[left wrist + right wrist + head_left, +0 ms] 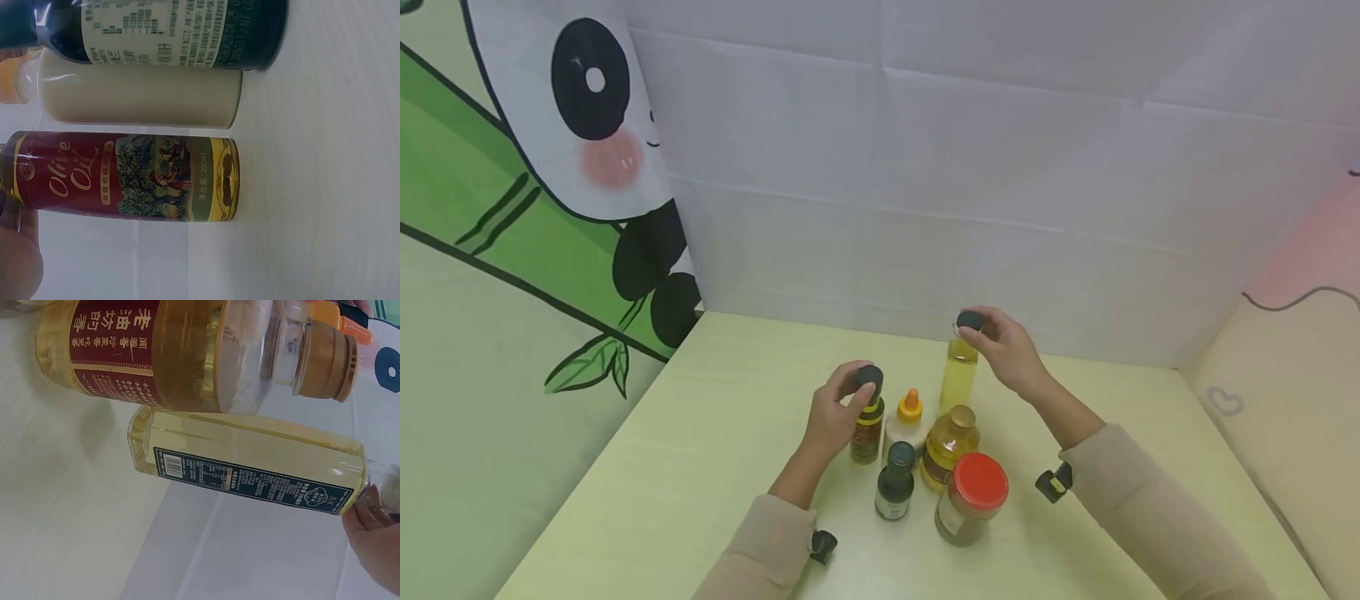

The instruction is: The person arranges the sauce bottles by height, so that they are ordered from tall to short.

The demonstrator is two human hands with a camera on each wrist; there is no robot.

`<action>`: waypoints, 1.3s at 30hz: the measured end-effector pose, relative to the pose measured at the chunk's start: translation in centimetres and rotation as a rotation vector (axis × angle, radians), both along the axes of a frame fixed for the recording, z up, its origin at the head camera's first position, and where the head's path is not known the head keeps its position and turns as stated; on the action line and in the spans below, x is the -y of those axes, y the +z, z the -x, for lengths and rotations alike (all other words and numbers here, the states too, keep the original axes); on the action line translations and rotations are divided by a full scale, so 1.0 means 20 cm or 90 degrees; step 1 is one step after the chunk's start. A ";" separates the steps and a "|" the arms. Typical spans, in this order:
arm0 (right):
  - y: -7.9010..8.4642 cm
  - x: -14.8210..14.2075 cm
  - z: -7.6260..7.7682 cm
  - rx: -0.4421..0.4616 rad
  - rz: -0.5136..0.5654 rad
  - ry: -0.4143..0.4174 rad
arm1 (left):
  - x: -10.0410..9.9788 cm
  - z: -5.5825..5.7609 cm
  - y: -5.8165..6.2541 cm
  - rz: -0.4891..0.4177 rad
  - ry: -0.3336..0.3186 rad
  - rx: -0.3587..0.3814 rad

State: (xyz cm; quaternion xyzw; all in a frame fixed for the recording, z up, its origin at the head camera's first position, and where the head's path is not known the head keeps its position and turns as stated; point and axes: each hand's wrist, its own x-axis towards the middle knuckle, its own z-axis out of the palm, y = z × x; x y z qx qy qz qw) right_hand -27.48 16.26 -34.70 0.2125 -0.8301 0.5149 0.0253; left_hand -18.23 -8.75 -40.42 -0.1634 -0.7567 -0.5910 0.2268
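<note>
My left hand [833, 414] grips the dark cap of an olive oil bottle [125, 176], which has a red label and stands at the left of a cluster. With thumb and fingers, my right hand [1006, 350] holds the dark cap of a tall clear bottle of pale yellow oil [958, 377] at the back; its dark label [250, 481] shows in the right wrist view. Between the hands stand a bottle with an orange nozzle cap [911, 407] and a rounded bottle of golden oil [951, 446].
Nearer the front are a small dark green bottle [895, 483] and a jar with a red lid [979, 483]. They share a pale table [700, 467]. A white sheet [925, 167] rises behind, and a panda-printed panel [550, 208] stands at the left.
</note>
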 end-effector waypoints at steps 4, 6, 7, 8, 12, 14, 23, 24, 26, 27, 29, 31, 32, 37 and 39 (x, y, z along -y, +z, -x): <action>0.01 0.02 0.00 0.003 -0.007 0.003 | 0.01 -0.01 0.00 -0.001 -0.002 0.000; 0.01 0.03 0.00 0.004 -0.012 0.002 | 0.01 -0.01 0.00 0.002 -0.003 0.000; 0.01 0.04 0.00 0.004 -0.015 0.003 | 0.01 -0.01 0.00 0.002 -0.004 0.000; 0.02 0.04 0.00 0.004 -0.017 0.004 | 0.02 -0.01 0.00 0.003 -0.005 0.000; 0.02 0.07 0.01 0.003 -0.024 0.004 | 0.02 -0.01 0.00 0.003 -0.006 -0.003; 0.03 0.08 0.02 0.005 -0.022 0.008 | 0.02 -0.01 -0.01 0.003 -0.005 -0.005; 0.05 0.12 0.02 0.013 -0.039 0.017 | 0.02 -0.01 -0.01 -0.002 -0.010 -0.010; 0.06 0.13 0.02 0.013 -0.042 0.017 | 0.02 -0.01 -0.01 -0.003 -0.012 -0.010; 0.07 0.14 0.02 0.011 -0.045 0.017 | 0.02 -0.01 -0.01 -0.004 -0.015 -0.011; 0.07 0.15 0.02 0.010 -0.045 0.017 | 0.02 -0.01 -0.01 -0.003 -0.015 -0.011; 0.08 0.16 0.02 0.009 -0.042 0.018 | 0.02 0.00 0.00 -0.001 -0.015 -0.011; 0.08 0.18 0.03 0.009 -0.038 0.020 | 0.02 0.00 0.00 0.000 -0.014 -0.010; 0.08 0.19 0.04 0.010 -0.035 0.021 | 0.02 -0.01 0.00 0.001 -0.012 -0.010; 0.08 0.24 0.05 0.018 -0.033 0.026 | 0.03 -0.01 0.01 0.000 -0.006 -0.010; 0.08 0.25 0.05 0.023 -0.037 0.027 | 0.03 -0.01 0.01 0.001 -0.005 -0.008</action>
